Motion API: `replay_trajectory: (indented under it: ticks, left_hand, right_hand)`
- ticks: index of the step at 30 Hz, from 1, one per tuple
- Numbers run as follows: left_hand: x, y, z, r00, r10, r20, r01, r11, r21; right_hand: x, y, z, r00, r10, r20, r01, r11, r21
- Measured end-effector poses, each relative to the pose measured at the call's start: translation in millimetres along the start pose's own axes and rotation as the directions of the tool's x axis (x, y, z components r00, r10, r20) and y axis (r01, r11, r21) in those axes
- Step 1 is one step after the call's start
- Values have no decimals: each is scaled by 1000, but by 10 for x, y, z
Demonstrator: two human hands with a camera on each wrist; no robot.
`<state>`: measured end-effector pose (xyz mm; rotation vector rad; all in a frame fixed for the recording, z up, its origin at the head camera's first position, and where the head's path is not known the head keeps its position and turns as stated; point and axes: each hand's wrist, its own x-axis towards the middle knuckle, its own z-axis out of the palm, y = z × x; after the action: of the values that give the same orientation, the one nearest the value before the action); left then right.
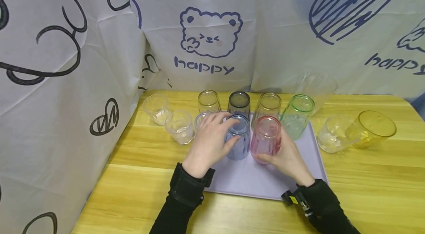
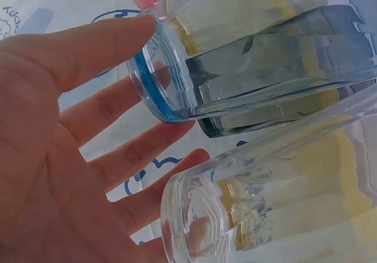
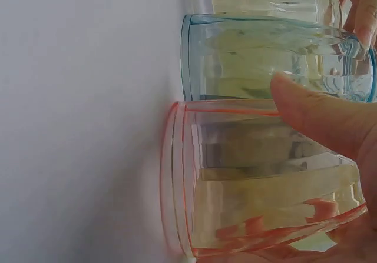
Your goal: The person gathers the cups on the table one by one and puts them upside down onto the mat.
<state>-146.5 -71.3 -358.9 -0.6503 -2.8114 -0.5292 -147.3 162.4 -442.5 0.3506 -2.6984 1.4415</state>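
Note:
My right hand (image 1: 287, 154) grips a pink glass (image 1: 266, 138), thumb in front and fingers round the far side. The glass is upside down, its wide rim down at the lilac tray (image 1: 232, 186). Beside it a blue glass (image 1: 238, 145) stands inverted on the tray. My left hand (image 1: 211, 138) is spread at its upturned base, thumb and index finger right at the edge. In the left wrist view a clear glass (image 2: 259, 210) lies close by the little-finger side of that hand; the hand mostly hides it in the head view.
Behind stand inverted glasses: an amber-tinted one (image 1: 208, 98), a dark grey one (image 1: 239, 100), another amber-tinted one (image 1: 269, 103) and a green one (image 1: 297, 116). Off the tray are clear glasses (image 1: 180, 127) at left, and a clear glass (image 1: 333, 136) and yellow glass (image 1: 375, 128) at right.

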Motion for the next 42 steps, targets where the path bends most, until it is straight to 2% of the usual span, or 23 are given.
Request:
replay_trajectory:
  ticks: [7,12,17,34,42]
  left_hand:
    - [2,-24,-10,1000,-9,-1,9,1000,1]
    - [-2,-60,-47,998,-59,23,60,998,-25]
    - [1,-74,-49,996,-86,37,88,995,-51]
    - [9,-93,-2,996,-83,42,84,996,-39]
    - [4,-83,-15,996,-85,32,87,994,-60]
  right_hand:
    - [1,-19,-78,998,53,45,-51,997,-52]
    - [0,-68,-163,993,76,92,-70,995,-67]
    - [0,-51,-168,994,71,85,-66,996,-65]
    - [23,-56,-150,993,85,85,-79,995,-67]
    - [10,-51,-278,988,61,145,-56,998,-41]
